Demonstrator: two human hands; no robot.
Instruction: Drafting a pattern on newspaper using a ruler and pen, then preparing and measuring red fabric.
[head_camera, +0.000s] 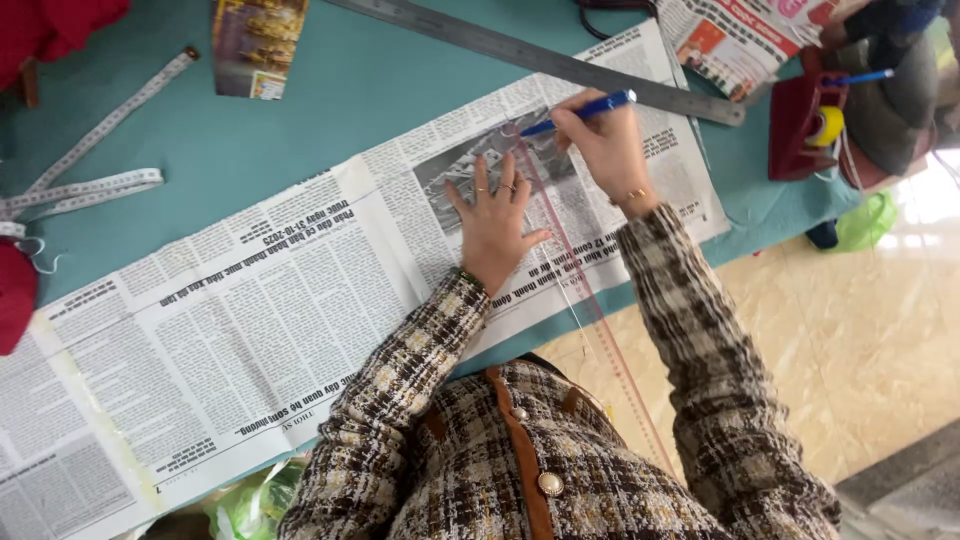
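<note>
Fingers of your right hand (608, 150) are pinched around a blue pen (580, 112), its tip pressed to the newspaper (250, 330) just left of the knuckles, at the top edge of a clear plastic ruler (570, 250). That ruler runs from the pen tip down toward you, passing between your two hands and jutting off the table edge over your right sleeve. Your left hand (495, 220) grips nothing: it lies flat and spread, palm down, pressing on the newspaper and the ruler's left edge, just beside the right hand. The pen tip sits a little above and to the right of the left fingertips.

Around both hands, the newspaper is spread lengthwise across the teal table (300, 130). Beyond the right hand, a long steel ruler (540, 55) lies slanted, touching the paper's far corner. Well apart to the left, a white tape measure (85, 165) is looped on the table. At far right stands a red holder (800, 130) with another blue pen.
</note>
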